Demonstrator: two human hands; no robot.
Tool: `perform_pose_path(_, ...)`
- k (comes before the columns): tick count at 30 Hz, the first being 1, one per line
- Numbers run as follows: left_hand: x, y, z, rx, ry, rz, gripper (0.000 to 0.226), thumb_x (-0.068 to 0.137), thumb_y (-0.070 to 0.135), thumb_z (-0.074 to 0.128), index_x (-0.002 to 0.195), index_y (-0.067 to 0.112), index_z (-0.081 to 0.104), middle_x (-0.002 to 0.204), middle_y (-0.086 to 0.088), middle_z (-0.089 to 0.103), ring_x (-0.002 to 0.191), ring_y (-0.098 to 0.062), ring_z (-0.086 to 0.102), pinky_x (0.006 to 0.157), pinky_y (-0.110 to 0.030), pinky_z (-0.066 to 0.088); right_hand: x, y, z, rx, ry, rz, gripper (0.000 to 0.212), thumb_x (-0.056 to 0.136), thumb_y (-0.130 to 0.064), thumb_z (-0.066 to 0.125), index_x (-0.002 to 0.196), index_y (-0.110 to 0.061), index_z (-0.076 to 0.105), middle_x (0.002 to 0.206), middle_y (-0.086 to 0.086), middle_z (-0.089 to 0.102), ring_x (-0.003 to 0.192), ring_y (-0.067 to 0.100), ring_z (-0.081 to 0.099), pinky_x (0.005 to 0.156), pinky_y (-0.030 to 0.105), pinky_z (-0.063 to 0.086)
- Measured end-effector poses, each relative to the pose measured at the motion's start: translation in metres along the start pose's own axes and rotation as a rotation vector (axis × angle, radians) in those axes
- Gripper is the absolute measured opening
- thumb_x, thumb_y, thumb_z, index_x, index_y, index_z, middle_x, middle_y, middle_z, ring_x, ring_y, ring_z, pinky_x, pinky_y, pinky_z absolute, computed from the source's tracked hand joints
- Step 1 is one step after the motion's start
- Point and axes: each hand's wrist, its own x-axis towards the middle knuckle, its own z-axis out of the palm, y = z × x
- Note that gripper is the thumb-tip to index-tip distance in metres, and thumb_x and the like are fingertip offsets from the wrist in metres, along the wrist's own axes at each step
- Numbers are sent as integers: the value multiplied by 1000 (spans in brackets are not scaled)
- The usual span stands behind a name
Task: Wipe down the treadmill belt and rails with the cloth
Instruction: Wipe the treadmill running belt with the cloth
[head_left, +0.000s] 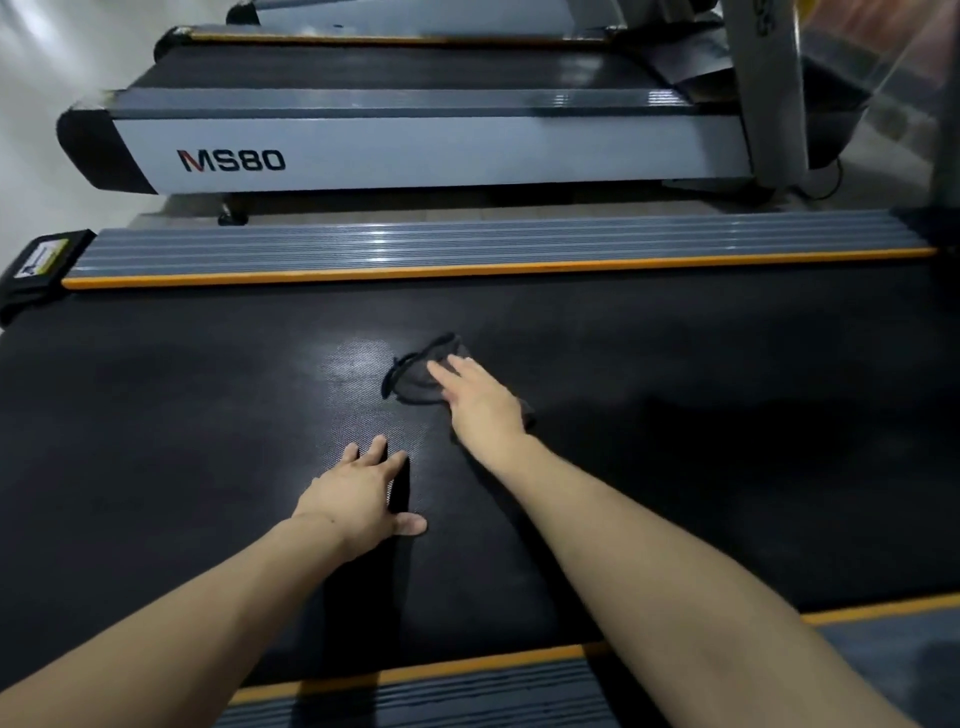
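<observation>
I am pressing the dark cloth (415, 382) onto the treadmill belt (675, 415) under my right hand (480, 405), fingers straight; my left hand (358, 499) is resting flat, fingers spread wide.

Pretty dim shot overall, the belt (675, 415) came out nearly black. Light came from above: there was a soft glare patch on the belt just left of the cloth (423, 376), plus glints on the far rail (467, 244). Both hands (358, 493) threw dark shadows. Wide-angle lens bowed the edges, and the top corners and left side were smeared with blur.
</observation>
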Motion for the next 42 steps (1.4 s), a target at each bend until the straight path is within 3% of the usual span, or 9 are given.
perform_pose_path(7, -10, 4, 1, 10, 17, -9, 96, 83, 76, 57, 159, 42, 9, 169, 12, -10, 156, -20, -8, 119, -56, 27, -75, 172, -84, -59, 238, 544, 45, 103, -17, 42, 147, -29, 45, 158, 0, 35, 145, 19, 32, 113, 33, 33)
perform_pose_path(11, -11, 5, 6, 20, 19, -11, 97, 85, 74, 56, 160, 38, 6, 169, 10, -12, 156, -22, -10, 119, -62, 23, -61, 148, -66, -113, 349, 734, 43, 99, -10, 44, 140, -20, 51, 145, 7, 46, 135, 27, 41, 107, 37, 38)
perform_pose_path(14, -10, 4, 4, 22, 25, -15, 97, 85, 75, 56, 160, 40, 6, 168, 11, -12, 156, -22, -11, 119, -62, 22, -31, 65, -24, -96, 280, 505, 37, 90, -6, 52, 126, -13, 60, 122, 12, 58, 114, 30, 57, 96, 35, 45)
perform_pose_path(19, -12, 5, 2, 14, 10, -30, 97, 84, 74, 57, 160, 42, 6, 168, 13, -12, 156, -20, -11, 120, -59, 21, -27, -10, -3, 73, 131, 8, 38, 94, -19, 62, 132, -21, 62, 135, 8, 61, 127, 29, 55, 106, 36, 45)
perform_pose_path(26, -16, 4, 3, 34, 31, -11, 94, 86, 76, 52, 159, 41, 6, 168, 12, -12, 156, -20, -11, 119, -58, 23, -93, 143, -74, -112, 248, 417, 42, 101, -24, 50, 143, -28, 51, 150, 3, 47, 137, 21, 44, 107, 33, 41)
perform_pose_path(31, -21, -1, 2, 24, 59, 9, 89, 86, 78, 49, 158, 40, 13, 169, 12, -9, 156, -18, -9, 121, -54, 23, -75, 100, -56, -135, 338, 664, 40, 101, -22, 44, 141, -21, 51, 144, 8, 49, 131, 26, 45, 104, 35, 39)
perform_pose_path(34, -24, -7, -3, 68, 61, 0, 87, 84, 78, 52, 155, 39, 21, 169, 5, 1, 156, -22, -1, 120, -49, 26, -41, 23, -20, -1, 230, 444, 36, 101, -14, 43, 136, -12, 53, 135, 14, 53, 124, 27, 48, 100, 14, 33)
perform_pose_path(37, -26, -11, -8, 116, 54, -27, 95, 79, 81, 56, 156, 38, 20, 168, 4, 10, 154, -22, 10, 116, -50, 31, -36, -45, 14, 16, 95, 50, 41, 99, -21, 53, 140, -23, 53, 144, 7, 53, 135, 27, 46, 111, 34, 39)
perform_pose_path(42, -25, -10, -8, 43, -6, -48, 106, 73, 81, 64, 158, 43, 12, 169, 8, 0, 156, -20, 1, 117, -54, 31, -63, 13, -24, 15, 74, -44, 41, 96, -15, 59, 136, -24, 60, 144, 3, 55, 134, 22, 49, 109, 24, 33)
